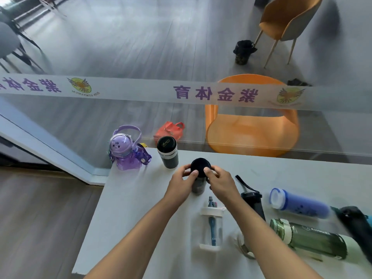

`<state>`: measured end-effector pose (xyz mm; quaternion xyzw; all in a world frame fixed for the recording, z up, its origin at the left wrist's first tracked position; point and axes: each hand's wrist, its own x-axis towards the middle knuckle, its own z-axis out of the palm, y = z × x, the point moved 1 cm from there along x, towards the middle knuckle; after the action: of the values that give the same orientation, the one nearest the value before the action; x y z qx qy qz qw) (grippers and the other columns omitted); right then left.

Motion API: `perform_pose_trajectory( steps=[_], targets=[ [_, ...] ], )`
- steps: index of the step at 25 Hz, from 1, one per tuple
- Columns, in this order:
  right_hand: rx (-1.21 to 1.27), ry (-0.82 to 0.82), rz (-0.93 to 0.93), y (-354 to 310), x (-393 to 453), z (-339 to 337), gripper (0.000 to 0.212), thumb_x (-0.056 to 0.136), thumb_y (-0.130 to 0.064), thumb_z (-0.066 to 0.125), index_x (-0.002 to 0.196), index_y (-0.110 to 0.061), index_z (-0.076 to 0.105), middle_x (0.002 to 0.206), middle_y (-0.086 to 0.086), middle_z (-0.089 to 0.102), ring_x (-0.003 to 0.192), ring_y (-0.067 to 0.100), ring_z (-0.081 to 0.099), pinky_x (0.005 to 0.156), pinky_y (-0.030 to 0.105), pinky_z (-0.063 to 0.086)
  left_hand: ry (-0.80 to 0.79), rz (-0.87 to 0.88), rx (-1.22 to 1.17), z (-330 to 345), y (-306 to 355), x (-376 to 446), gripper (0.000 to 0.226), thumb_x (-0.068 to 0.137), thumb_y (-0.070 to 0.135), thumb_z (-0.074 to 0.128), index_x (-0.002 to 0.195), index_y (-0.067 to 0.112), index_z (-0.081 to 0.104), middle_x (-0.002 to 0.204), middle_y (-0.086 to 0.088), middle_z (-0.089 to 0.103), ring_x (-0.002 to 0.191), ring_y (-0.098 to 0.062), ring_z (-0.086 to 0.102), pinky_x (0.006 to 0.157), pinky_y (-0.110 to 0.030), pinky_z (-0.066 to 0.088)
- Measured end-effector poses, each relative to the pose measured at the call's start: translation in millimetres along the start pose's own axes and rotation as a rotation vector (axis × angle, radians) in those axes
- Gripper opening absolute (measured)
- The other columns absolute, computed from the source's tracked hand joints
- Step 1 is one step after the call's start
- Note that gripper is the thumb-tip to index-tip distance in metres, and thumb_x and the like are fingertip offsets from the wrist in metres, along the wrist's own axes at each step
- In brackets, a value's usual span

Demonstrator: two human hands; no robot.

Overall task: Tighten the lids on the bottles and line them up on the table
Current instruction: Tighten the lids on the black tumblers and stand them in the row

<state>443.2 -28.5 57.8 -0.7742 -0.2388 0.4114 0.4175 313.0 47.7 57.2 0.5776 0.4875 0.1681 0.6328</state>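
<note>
A dark bottle (198,186) with a black lid (200,164) stands upright on the white table (128,198). My left hand (182,183) grips its body from the left. My right hand (219,181) holds it from the right, thumb against the lid's edge. Behind it at the table's far left corner stand a purple cat-faced bottle (125,154) and a black flask (168,152), side by side. Lying on the table to the right are a clear bottle (211,226), a black bottle with a strap (252,200), a blue bottle (300,203), a green bottle (310,237) and a dark bottle (356,226).
A glass wall with a printed white band (141,91) runs just behind the table's far edge. Beyond it are an orange chair (251,129), a red bag (171,130) and a second chair (285,21). Wooden floor lies left of the table.
</note>
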Motion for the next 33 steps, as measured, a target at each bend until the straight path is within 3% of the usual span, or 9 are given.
perform_pose_trajectory(
  steps=[5, 9, 17, 25, 30, 33],
  targets=[
    [-0.024, -0.038, -0.026, -11, 47, -35, 0.045, 0.093, -0.050, 0.055, 0.128, -0.022, 0.064, 0.113, 0.005, 0.074, 0.104, 0.022, 0.069, 0.095, 0.048, 0.056, -0.008, -0.036, -0.070, 28, 29, 36, 0.029, 0.096, 0.025, 0.060, 0.125, 0.023, 0.056, 0.123, -0.008, 0.066, 0.109, -0.021, 0.067, 0.094, -0.041, 0.057],
    [-0.029, -0.069, -0.040, -23, 65, -42, 0.044, 0.094, -0.050, 0.056, 0.129, -0.024, 0.062, 0.115, 0.005, 0.073, 0.106, 0.023, 0.069, 0.095, 0.047, 0.056, 0.014, -0.041, -0.101, 31, 37, 54, 0.037, 0.097, 0.022, 0.058, 0.134, 0.018, 0.053, 0.127, -0.009, 0.064, 0.115, -0.024, 0.064, 0.086, -0.033, 0.057],
    [-0.049, -0.049, -0.035, -37, 75, -41, 0.042, 0.095, -0.045, 0.055, 0.130, -0.022, 0.064, 0.116, 0.006, 0.073, 0.105, 0.024, 0.069, 0.093, 0.047, 0.057, 0.027, -0.022, -0.115, 34, 45, 68, 0.038, 0.098, 0.019, 0.056, 0.137, 0.017, 0.052, 0.123, -0.011, 0.065, 0.108, -0.021, 0.064, 0.085, -0.033, 0.057],
    [-0.074, -0.039, -0.047, -43, 75, -32, 0.045, 0.096, -0.046, 0.052, 0.131, -0.018, 0.064, 0.116, 0.004, 0.072, 0.106, 0.022, 0.067, 0.088, 0.036, 0.056, 0.035, -0.034, -0.067, 24, 38, 76, 0.043, 0.098, 0.026, 0.056, 0.140, 0.017, 0.052, 0.125, -0.012, 0.065, 0.114, -0.024, 0.063, 0.084, -0.033, 0.057],
    [-0.051, -0.032, -0.020, -47, 77, -27, 0.046, 0.094, -0.048, 0.052, 0.128, -0.019, 0.065, 0.117, 0.007, 0.072, 0.108, 0.027, 0.068, 0.094, 0.049, 0.057, 0.044, -0.034, -0.098, 23, 43, 79, 0.043, 0.099, 0.022, 0.056, 0.141, 0.016, 0.051, 0.122, -0.012, 0.065, 0.108, -0.021, 0.064, 0.082, -0.030, 0.057],
    [-0.069, -0.020, -0.044, -47, 77, -27, 0.045, 0.097, -0.046, 0.051, 0.130, -0.018, 0.064, 0.120, 0.006, 0.071, 0.110, 0.024, 0.066, 0.090, 0.041, 0.056, 0.026, -0.068, -0.072, 20, 43, 79, 0.042, 0.098, 0.026, 0.056, 0.140, 0.018, 0.052, 0.123, -0.011, 0.065, 0.112, -0.023, 0.063, 0.085, -0.036, 0.058]
  ],
)
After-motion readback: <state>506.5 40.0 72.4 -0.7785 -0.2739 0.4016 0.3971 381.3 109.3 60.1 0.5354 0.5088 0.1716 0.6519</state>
